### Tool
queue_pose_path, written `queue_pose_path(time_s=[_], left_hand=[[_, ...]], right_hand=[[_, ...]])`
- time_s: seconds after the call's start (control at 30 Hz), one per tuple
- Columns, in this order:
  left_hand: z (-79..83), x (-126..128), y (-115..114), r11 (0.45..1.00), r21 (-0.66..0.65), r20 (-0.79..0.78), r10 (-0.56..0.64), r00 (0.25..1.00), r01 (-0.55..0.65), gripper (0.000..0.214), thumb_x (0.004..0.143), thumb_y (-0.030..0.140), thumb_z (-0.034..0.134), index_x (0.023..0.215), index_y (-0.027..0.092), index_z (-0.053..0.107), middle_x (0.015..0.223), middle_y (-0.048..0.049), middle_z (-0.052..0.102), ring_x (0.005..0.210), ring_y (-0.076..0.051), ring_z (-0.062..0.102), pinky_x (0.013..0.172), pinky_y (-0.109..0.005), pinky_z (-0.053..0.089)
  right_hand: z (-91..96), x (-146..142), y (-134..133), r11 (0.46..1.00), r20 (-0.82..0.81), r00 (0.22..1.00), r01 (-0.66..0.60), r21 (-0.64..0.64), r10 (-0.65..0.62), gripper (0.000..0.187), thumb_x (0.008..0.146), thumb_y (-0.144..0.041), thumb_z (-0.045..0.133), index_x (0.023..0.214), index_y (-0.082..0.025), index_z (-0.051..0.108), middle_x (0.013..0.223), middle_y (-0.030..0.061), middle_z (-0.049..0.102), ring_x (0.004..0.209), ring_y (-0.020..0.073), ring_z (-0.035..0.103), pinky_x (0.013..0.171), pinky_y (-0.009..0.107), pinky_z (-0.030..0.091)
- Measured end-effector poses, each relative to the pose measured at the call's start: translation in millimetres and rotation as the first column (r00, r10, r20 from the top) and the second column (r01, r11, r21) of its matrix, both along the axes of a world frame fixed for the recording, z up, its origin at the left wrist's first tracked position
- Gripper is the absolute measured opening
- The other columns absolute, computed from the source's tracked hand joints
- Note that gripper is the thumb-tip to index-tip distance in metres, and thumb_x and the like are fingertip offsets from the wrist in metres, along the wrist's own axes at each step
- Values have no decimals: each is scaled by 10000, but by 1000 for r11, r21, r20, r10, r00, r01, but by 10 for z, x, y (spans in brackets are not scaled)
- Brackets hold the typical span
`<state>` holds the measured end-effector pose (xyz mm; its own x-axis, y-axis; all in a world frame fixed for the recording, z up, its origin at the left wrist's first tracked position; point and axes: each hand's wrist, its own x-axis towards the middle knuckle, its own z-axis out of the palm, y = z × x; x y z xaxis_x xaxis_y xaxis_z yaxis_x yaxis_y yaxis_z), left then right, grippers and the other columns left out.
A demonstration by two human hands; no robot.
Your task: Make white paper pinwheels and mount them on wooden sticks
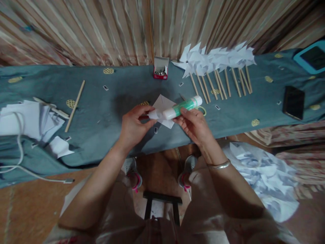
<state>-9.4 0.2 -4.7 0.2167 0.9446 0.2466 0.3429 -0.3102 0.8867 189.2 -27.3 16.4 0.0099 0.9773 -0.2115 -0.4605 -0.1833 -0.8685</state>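
My left hand (135, 123) pinches a folded corner of a white sheet of paper (162, 103) above the cloth-covered table. In my right hand (194, 125) is a green-and-white glue stick (184, 106), held at a slant with its white lower end at the paper. Whether that end touches the paper I cannot tell. Partly hidden behind the right hand are the green handles of what looks like a pair of scissors (202, 110).
A small red box (160, 69) of metal pins stands at the back. White paper pinwheels (218, 61) on sticks lie right of it. Paper sheets (22, 118), a loose stick (75, 105) and a white cable (20, 145) are left; a phone (294, 102) lies right. A bag of pinwheels (264, 173) sits below.
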Motion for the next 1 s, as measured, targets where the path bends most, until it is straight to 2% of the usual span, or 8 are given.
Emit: queue_pose_path(time_s=[0.13,0.47,0.57,0.83,1.0], left_hand=[[25,74,-32,999,-3,24,-35,999,35,291,754,376,764,981,201,716,1031,-57,757,868,-194,721,827,-340,622],[58,159,-39,998,29,38,-64,997,63,294,771,381,748,995,193,720,1047,-54,749,920,-199,716,847,-342,619],[58,162,-51,997,37,41,-66,997,65,297,776,394,751,996,198,718,1040,-52,748,920,-197,713,843,-340,620],[59,162,-65,998,42,15,-54,998,54,319,793,446,738,996,201,718,1025,-53,742,927,-199,707,842,-335,618],[57,161,-67,999,19,44,-47,998,46,298,775,415,755,983,203,723,1016,-47,750,892,-191,710,841,-325,613]], right_hand=[[-2,28,-8,1000,20,999,26,-5,-26,373,552,-463,915,601,-201,653,558,-76,604,528,53,603,610,162,580],[-43,65,22,998,85,995,61,-8,-60,398,538,-509,910,670,-204,693,600,-59,641,516,62,581,555,183,545],[-44,65,29,998,99,993,61,-5,-60,396,539,-521,904,639,-208,683,577,-61,623,509,65,571,538,185,531],[-111,72,31,997,180,981,60,37,-66,399,603,-557,863,670,-213,671,646,-41,651,558,83,593,595,221,555],[-136,59,29,995,189,978,78,63,-89,385,613,-545,869,674,-223,668,658,-49,662,591,87,619,607,225,563]])
